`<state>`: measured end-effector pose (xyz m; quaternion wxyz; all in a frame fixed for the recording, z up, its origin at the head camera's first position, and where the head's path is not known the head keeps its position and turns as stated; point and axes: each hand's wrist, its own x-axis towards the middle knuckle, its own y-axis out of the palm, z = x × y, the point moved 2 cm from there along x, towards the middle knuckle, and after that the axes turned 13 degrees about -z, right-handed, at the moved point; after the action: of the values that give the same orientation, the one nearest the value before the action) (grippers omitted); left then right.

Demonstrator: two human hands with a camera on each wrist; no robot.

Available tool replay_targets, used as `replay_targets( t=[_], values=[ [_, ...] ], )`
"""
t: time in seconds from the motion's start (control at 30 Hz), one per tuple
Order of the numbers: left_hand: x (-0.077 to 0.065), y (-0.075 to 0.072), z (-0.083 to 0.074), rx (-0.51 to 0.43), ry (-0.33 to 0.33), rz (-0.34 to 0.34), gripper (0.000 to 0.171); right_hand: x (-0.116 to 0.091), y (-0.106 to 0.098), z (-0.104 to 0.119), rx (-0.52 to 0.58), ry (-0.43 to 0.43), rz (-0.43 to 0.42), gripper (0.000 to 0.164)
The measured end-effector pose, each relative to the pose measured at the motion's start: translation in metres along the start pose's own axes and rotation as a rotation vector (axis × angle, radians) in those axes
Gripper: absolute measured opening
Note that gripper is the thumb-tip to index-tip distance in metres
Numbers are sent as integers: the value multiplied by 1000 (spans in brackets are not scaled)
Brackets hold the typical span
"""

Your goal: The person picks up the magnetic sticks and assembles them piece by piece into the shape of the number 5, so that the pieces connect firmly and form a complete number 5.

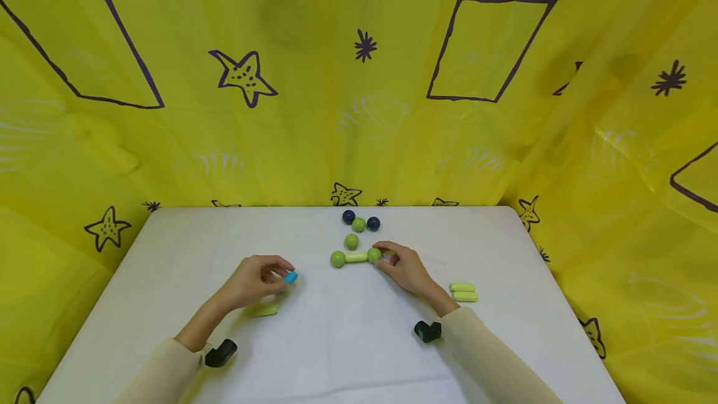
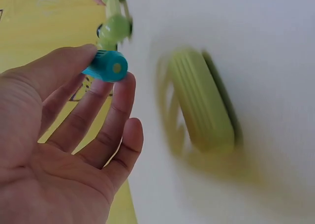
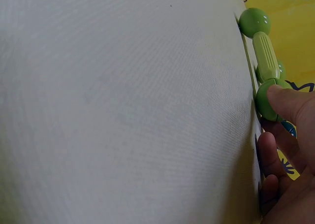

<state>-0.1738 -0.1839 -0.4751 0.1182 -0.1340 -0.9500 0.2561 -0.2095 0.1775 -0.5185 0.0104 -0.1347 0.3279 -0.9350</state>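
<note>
My left hand (image 1: pixel 257 280) pinches a short blue ribbed rod (image 1: pixel 290 277) between thumb and fingertips, above the table. In the left wrist view the blue rod (image 2: pixel 111 66) shows a pale dot on its end. Below that hand lies a light green ribbed rod (image 2: pixel 203 101). My right hand (image 1: pixel 405 268) holds a green ball (image 1: pixel 374 255) between thumb and fingers. That ball is joined to a pale green rod (image 1: pixel 356 257), whose other end meets a second green ball (image 1: pixel 338 259). The right wrist view shows this joined piece, its held ball (image 3: pixel 267 100) partly covered by the thumb.
Behind the joined piece sit a loose green ball (image 1: pixel 351 242), another green ball (image 1: pixel 359 224) and two dark blue balls (image 1: pixel 349 217). Two light green rods (image 1: pixel 464 292) lie side by side at right. A yellow patterned curtain (image 1: pixel 314 142) surrounds the white table (image 1: pixel 359 341).
</note>
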Motion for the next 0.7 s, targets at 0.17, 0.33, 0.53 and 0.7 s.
replay_targets(
  t=[0.17,0.33,0.53,0.7],
  values=[
    [-1,13,-5,-92,4,-5,22,0,1,-1,-8,13,3,38],
    [-1,26,-10,-135,2,-4,18,-1,1,1,-10,17,4,37],
    [1,46,-11,-177,-48,-2,21,0,1,1,-10,12,5,37],
    [4,61,-12,-238,-95,-1,25,0,1,1,-7,6,2,37]
  ],
)
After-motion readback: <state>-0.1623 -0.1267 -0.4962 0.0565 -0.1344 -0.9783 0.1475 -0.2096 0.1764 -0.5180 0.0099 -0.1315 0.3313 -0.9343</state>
